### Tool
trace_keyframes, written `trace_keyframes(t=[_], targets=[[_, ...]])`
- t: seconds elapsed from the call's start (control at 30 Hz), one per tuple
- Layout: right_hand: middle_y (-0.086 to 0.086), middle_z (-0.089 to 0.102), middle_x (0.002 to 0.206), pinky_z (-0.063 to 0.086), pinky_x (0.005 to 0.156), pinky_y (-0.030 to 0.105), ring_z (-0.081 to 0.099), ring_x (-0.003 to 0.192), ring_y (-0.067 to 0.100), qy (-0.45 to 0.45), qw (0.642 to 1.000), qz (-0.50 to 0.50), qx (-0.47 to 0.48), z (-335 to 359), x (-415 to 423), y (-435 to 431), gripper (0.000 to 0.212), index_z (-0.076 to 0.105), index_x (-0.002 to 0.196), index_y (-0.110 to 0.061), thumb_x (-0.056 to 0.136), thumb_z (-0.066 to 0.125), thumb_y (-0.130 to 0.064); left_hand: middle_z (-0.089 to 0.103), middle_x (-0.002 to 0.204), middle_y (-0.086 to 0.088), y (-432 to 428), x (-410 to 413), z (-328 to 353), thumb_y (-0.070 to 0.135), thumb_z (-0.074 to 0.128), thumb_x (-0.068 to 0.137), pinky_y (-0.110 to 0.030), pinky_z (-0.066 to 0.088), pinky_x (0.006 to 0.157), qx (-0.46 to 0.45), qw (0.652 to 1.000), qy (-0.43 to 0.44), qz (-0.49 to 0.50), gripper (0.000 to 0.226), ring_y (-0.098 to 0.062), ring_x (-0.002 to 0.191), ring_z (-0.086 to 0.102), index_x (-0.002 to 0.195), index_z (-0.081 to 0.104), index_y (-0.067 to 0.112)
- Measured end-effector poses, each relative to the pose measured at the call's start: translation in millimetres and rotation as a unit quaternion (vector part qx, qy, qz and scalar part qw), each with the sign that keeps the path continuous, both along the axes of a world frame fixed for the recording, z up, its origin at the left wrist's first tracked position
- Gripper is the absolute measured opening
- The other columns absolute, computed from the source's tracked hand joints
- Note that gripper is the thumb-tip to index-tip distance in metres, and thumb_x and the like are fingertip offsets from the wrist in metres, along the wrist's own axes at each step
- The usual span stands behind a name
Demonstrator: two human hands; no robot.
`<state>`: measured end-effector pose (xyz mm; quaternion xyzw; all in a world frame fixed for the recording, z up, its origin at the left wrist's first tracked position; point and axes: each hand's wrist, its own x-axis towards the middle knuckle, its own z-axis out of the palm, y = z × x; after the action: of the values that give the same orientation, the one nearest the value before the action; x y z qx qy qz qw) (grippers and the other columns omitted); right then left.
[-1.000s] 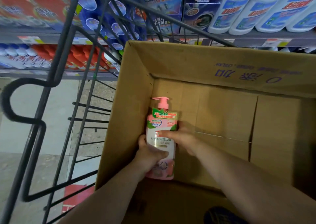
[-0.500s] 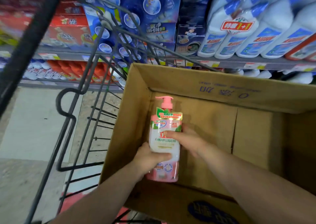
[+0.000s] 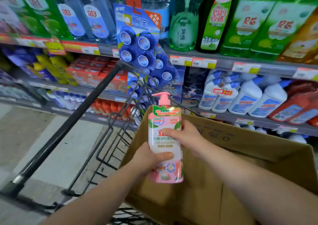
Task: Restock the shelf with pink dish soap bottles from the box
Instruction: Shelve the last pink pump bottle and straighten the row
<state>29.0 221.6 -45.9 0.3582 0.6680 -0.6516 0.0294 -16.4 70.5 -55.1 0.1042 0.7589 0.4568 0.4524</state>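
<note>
A pink dish soap bottle (image 3: 165,149) with a pink pump head and a green-and-white label stands upright above the open cardboard box (image 3: 258,149). My left hand (image 3: 151,157) wraps its lower middle from the left. My right hand (image 3: 185,135) holds its upper right side, thumb across the label. The bottle's top is above the box's far rim. The box sits in a black wire cart, and the part of its inside that I can see holds no other bottles.
The cart's black handle bar (image 3: 72,123) runs diagonally at left. Store shelves (image 3: 223,61) fill the background with green bottles on top, white and blue cleaner bottles (image 3: 249,95) below, and a hanging blue card of toilet blocks (image 3: 139,40) straight ahead. Grey floor lies at left.
Both hands have lifted the pink bottle up out of the bottom of the box. My view has tilted upward, bringing higher shelves into sight.
</note>
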Motion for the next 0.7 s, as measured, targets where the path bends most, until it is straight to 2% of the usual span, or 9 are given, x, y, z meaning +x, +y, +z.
trace_keyframes(t=[0.03,0.1,0.17,0.23,0.3,0.4,0.5,0.6,0.7], targets=[[0.002,0.069,0.111,0.055,0.087,0.038,0.067,0.097,0.018,0.016,1.000,0.006,0.005,10.2,-2.6,-2.8,0.056,0.058,0.117,-0.012,0.070,0.083,-0.025,0.074,0.100,-0.003,-3.4,0.0,10.6,0.016,0.079,0.074,-0.035,0.058,0.080,0.010,1.000,0.015,0.012,0.034,-0.018,0.089,0.071,0.107,0.068,0.016],[0.000,0.070,0.107,0.056,0.085,0.035,0.068,0.093,0.016,0.057,0.998,0.016,0.006,30.8,-8.8,-9.3,0.044,0.062,0.108,-0.018,0.070,0.083,-0.023,0.074,0.101,-0.004,-11.5,-1.9,33.0,0.015,0.079,0.073,-0.035,0.057,0.081,0.023,0.998,0.046,0.033,0.034,-0.019,0.090,0.071,0.105,0.068,0.017],[-0.002,0.071,0.102,0.056,0.081,0.033,0.069,0.090,0.015,0.093,0.995,0.037,0.002,53.3,-17.1,-19.2,0.035,0.062,0.099,-0.024,0.070,0.082,-0.022,0.075,0.097,-0.001,-22.9,-5.6,55.4,0.015,0.079,0.073,-0.022,0.056,0.064,0.047,0.995,0.069,0.060,0.029,-0.011,0.081,0.072,0.100,0.069,0.020],[0.001,0.073,0.103,0.057,0.081,0.034,0.071,0.089,0.016,0.126,0.991,0.055,-0.002,76.3,-27.0,-31.3,0.035,0.063,0.099,-0.023,0.070,0.082,-0.020,0.076,0.092,0.002,-37.0,-10.1,77.4,0.016,0.078,0.073,-0.016,0.052,0.055,0.071,0.991,0.087,0.076,0.027,-0.008,0.076,0.072,0.098,0.069,0.022],[0.001,0.074,0.102,0.058,0.075,0.028,0.072,0.084,0.012,0.160,0.984,0.080,0.005,100.0,-37.1,-45.8,0.033,0.066,0.099,-0.023,0.071,0.081,-0.018,0.076,0.092,0.004,-53.2,-15.8,98.5,0.019,0.079,0.073,-0.019,0.054,0.059,0.076,0.986,0.114,0.095,0.028,-0.008,0.078,0.072,0.099,0.069,0.024],[0.001,0.074,0.103,0.057,0.083,0.035,0.071,0.089,0.016,0.197,0.975,0.098,0.020,134.2,-51.1,-74.9,0.041,0.066,0.109,-0.017,0.071,0.081,-0.017,0.075,0.095,0.003,-81.8,-25.0,124.9,0.020,0.079,0.073,-0.029,0.057,0.071,0.098,0.978,0.144,0.119,0.030,-0.014,0.085,0.072,0.100,0.069,0.026],[0.003,0.074,0.102,0.057,0.080,0.033,0.071,0.088,0.017,0.228,0.965,0.122,0.035,163.1,-66.1,-114.2,0.043,0.066,0.110,-0.013,0.070,0.081,-0.017,0.076,0.091,0.004,-120.5,-33.6,147.3,0.017,0.079,0.072,-0.023,0.055,0.062,0.132,0.969,0.156,0.139,0.025,-0.013,0.081,0.073,0.094,0.070,0.027],[0.006,0.074,0.102,0.057,0.083,0.037,0.071,0.089,0.021,0.250,0.956,0.149,0.034,186.4,-82.0,-165.2,0.043,0.066,0.109,-0.011,0.070,0.081,-0.015,0.076,0.095,0.000,-170.3,-43.2,165.3,0.013,0.078,0.073,-0.025,0.057,0.065,0.158,0.962,0.160,0.153,0.028,-0.017,0.084,0.073,0.098,0.070,0.022],[0.007,0.074,0.102,0.057,0.082,0.037,0.071,0.088,0.020,0.281,0.944,0.169,0.036,203.0,-100.8,-225.8,0.032,0.068,0.100,-0.015,0.071,0.080,-0.010,0.076,0.092,0.002,-230.4,-55.4,179.8,0.013,0.078,0.073,-0.024,0.056,0.065,0.163,0.951,0.187,0.181,0.024,-0.015,0.082,0.073,0.093,0.070,0.024]])
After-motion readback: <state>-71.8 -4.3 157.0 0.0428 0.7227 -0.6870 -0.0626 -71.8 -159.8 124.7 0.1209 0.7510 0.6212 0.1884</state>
